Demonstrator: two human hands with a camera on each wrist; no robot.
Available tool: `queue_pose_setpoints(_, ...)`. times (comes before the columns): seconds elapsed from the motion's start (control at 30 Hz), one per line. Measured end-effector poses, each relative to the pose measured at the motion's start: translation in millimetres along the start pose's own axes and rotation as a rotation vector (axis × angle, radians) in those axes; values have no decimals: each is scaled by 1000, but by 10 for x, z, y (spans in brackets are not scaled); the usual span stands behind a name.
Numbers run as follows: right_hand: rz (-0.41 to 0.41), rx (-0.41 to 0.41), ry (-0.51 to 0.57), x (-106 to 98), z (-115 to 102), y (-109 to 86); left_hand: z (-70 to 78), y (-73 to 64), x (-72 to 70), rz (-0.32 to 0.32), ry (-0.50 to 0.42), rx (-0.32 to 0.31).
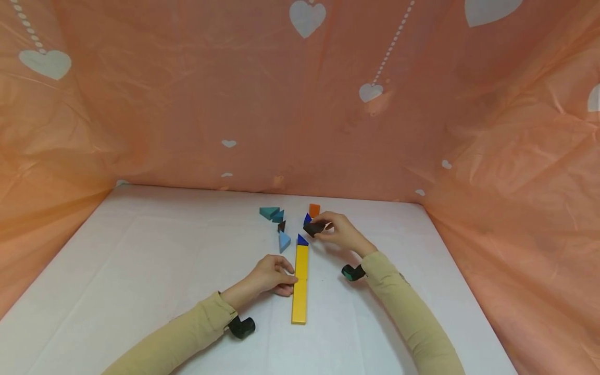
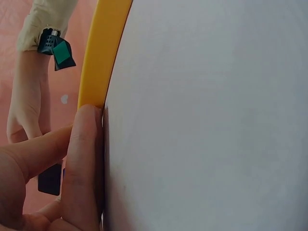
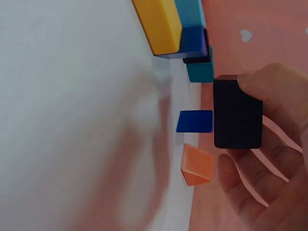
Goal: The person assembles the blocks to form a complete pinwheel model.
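Two long yellow blocks (image 1: 300,304) lie end to end in a row, with a blue triangular block (image 1: 302,240) at the far end. My left hand (image 1: 270,274) is on the left side of this row, near the seam. In the left wrist view its straight fingers (image 2: 83,163) touch the yellow block's side. Beyond the row's far end, my right hand (image 1: 344,232) holds a black block (image 3: 237,115) between thumb and fingers, raised over the table. Past that block are a second blue block (image 3: 195,121) and an orange block (image 3: 198,166).
Left of the row's far end lie a light blue triangular block (image 1: 284,241), a small dark block (image 1: 281,226) and two teal blocks (image 1: 269,212). An orange curtain (image 1: 300,120) with white hearts encloses the back and sides of the white table (image 1: 164,234).
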State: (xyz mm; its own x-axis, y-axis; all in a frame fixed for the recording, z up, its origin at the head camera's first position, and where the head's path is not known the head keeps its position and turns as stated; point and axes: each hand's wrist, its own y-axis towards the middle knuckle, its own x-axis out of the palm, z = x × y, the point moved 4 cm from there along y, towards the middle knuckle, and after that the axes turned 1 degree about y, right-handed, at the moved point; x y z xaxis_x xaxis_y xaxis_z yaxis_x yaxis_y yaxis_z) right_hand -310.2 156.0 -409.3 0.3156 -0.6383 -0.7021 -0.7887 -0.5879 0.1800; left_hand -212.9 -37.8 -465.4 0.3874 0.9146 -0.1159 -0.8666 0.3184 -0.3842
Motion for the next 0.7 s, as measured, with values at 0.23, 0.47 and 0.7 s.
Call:
queue_pose_setpoints(0.23,-36,14,-4,109,72,47,4,-1,7,8,-7,1)
queue_pose_setpoints(0.47,-51,5,0,165,95,59,-1,2,7,5,-12,10)
queue_pose_setpoints(0.7,-68,15,-3,198,102,58,10,0,2,13,-3,0)
